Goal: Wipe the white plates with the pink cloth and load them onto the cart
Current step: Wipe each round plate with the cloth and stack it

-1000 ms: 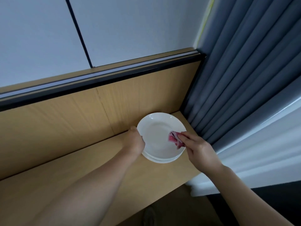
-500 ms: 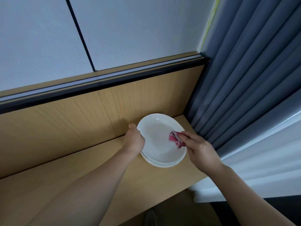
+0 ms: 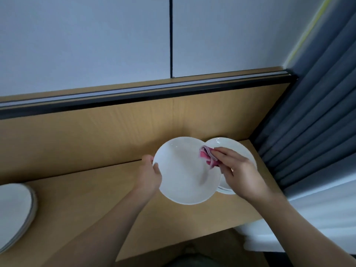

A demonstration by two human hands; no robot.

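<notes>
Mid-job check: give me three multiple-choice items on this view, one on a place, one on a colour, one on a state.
1. Where is the pink cloth? A on the held plate; B on the floor; C on a chair.
2. The curtain's colour? A red; B blue-grey; C yellow.
3. The left hand? A lies flat; B holds the cloth; C grips the held plate's rim.
Answers: A, the right hand presses it onto the plate; B, its folds are blue-grey; C, its thumb lies over the rim.
</notes>
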